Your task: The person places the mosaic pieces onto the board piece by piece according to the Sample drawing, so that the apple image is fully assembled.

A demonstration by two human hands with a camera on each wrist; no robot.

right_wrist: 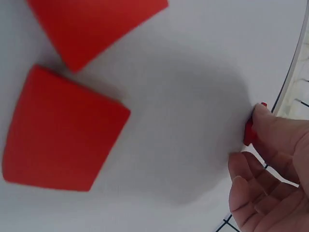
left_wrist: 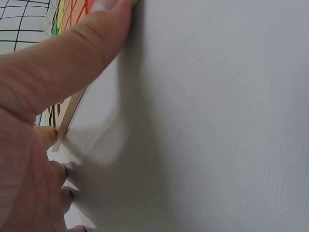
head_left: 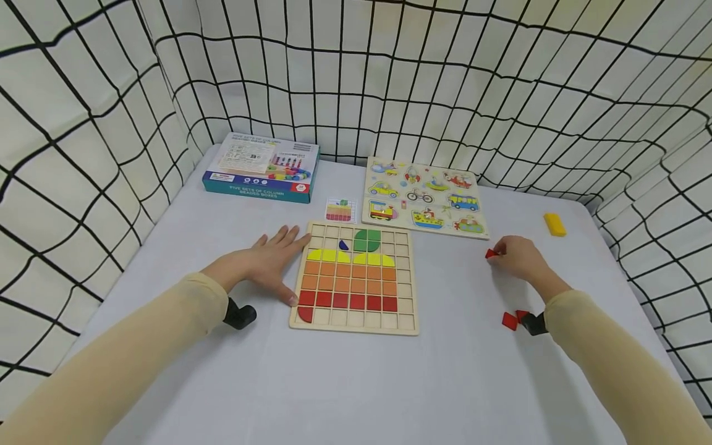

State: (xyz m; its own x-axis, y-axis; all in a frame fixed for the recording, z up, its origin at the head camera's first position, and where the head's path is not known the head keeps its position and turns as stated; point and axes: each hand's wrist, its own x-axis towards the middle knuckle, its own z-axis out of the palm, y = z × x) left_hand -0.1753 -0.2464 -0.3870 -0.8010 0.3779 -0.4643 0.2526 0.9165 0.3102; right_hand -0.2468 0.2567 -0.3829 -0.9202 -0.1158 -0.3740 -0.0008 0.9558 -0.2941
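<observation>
My left hand (head_left: 272, 259) lies with spread fingers at the left edge of a wooden grid board (head_left: 408, 330); thumb and a fingertip touch its rim. Colored tiles fill rows of the board: red squares, orange squares, yellow curved pieces, a green leaf shape (head_left: 367, 240) and a small dark blue piece (head_left: 343, 245). A red rounded piece (head_left: 305, 314) sits in the lower left cell. To the right of the board, my right hand (head_left: 520, 256) pinches a small red tile (right_wrist: 248, 131) between thumb and fingers. Two loose red tiles (right_wrist: 65, 130) lie on the table near my right wrist.
A small pattern card (head_left: 340, 210) lies behind the board. Farther back are a vehicle puzzle board (head_left: 425, 198) and a teal-edged box (head_left: 261, 167). A yellow block (head_left: 554, 224) is at the far right. Black netting over white walls surrounds the white table (head_left: 356, 389).
</observation>
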